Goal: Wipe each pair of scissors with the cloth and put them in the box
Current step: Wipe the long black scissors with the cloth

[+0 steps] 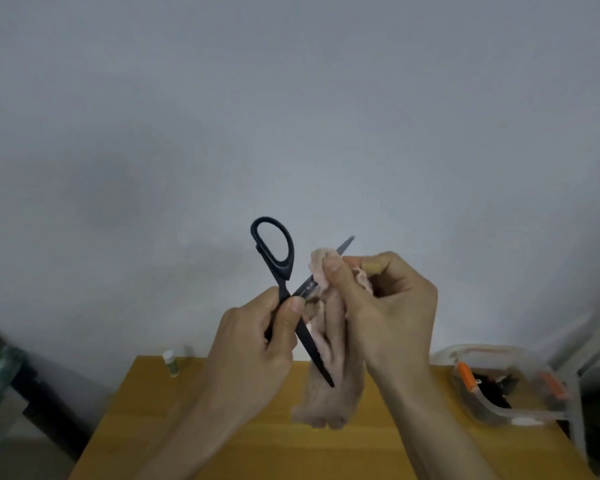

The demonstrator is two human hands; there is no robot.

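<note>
Head view
Room: pale grey wall [291,116] is filling most of the view; dark, blurred clutter is lying low at the left edge.
Surface: wooden table [194,441] is showing along the bottom, its far edge running beneath both hands.
Left hand [253,344]: fingers are curling tight round one scissor handle, the thumb pressing near the pivot; it is holding the tool up in the air above the table.
Scissors [274,251]: black, blades spread wide apart; one handle loop is standing up and left, one blade is pointing up and right, the other blade is pointing down and right across the cloth.
Right hand [388,306]: thumb and fingers are pinching the cloth around the upper blade, just beyond the pivot; the blade tip is sticking out past the fingers.
Cloth [329,393]: pinkish, bunching in the right hand and hanging down to just above or onto the table; I cannot tell which.
Box [499,407]: clear plastic with orange clips, sitting at the table's right edge, well apart from the hands; dark items are lying inside, too blurred to name.
Bottle [171,363]: small, white-capped, standing near the far left corner.
Open room: bare tabletop is lying between the hands and the box.
</note>
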